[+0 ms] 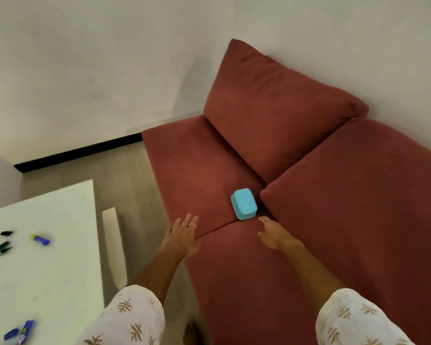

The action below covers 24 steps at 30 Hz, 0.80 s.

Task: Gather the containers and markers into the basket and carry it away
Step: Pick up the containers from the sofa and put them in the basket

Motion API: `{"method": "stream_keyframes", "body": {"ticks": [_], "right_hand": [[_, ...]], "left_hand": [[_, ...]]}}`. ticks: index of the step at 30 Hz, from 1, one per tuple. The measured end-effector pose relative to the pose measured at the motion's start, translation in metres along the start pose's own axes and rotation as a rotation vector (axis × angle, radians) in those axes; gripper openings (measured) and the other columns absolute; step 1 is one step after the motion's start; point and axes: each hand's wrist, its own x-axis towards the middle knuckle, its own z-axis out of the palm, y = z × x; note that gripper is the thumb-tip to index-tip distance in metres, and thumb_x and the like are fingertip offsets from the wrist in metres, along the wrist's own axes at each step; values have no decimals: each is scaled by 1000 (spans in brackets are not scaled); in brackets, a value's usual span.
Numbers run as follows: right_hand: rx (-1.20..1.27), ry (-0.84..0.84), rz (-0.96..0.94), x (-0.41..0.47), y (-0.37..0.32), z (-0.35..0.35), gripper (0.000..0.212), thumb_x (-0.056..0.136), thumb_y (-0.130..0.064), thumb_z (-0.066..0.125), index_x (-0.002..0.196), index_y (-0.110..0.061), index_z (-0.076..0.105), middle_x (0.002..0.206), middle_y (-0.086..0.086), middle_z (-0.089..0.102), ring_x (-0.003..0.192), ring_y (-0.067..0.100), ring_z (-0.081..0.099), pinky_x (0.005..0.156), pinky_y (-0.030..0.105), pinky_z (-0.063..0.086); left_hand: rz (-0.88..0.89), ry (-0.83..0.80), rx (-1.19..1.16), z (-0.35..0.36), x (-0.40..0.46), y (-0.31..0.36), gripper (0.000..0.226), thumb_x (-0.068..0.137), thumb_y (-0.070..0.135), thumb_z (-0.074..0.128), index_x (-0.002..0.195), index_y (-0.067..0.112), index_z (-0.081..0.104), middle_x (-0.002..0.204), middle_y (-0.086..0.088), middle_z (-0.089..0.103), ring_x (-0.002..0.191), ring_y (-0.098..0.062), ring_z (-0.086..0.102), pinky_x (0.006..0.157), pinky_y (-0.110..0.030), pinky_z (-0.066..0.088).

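Both the left hand point(183, 232) and right hand point(274, 232), fingers apart and empty, flank the blue container point(243, 203); a nudge could wedge it into the sofa point(204, 165) cushion gap.

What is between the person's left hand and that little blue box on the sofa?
Nothing but bare red sofa seat. In the head view, the open left hand reaches toward the blue container, with only cushion fabric and a seam between them.
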Motion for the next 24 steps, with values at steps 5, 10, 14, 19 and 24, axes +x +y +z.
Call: {"method": "stream_keyframes", "body": {"ticks": [5,10,14,19,24], "right_hand": [[24,-3,58,48,11,-19,58,93,-18,49,147,-12,28,147,13,39,136,28,37,114,38,30],[137,11,125,119,5,-28,47,94,-18,48,139,-11,38,141,11,47,129,26,45,105,32,36],[218,-53,233,182,0,-19,51,95,-21,45,143,-11,33,142,11,46,127,25,47,102,31,38],[337,-114,382,236,-4,-5,55,96,-19,44,146,-8,26,143,13,42,129,27,45,104,34,40],[384,-116,519,282,3,4,61,93,-19,52,145,-6,24,141,15,45,128,30,47,103,37,43]], "left_hand": [[40,-45,16,-12,65,15,78,92,36,49,151,25,0,161,3,-4,148,-28,-3,120,-45,11],[73,-91,37,-26,146,19,75,92,38,47,151,26,3,161,5,-2,148,-25,-1,118,-45,12],[71,-174,29,-31,207,14,74,93,38,47,151,25,3,161,5,-2,148,-24,-1,118,-45,13],[53,-295,75,-32,268,-3,73,93,36,45,151,23,3,161,6,-4,148,-24,-3,119,-43,12],[46,-348,75,-30,317,-18,73,93,35,46,152,23,6,161,5,-1,148,-26,1,119,-44,14]]}}
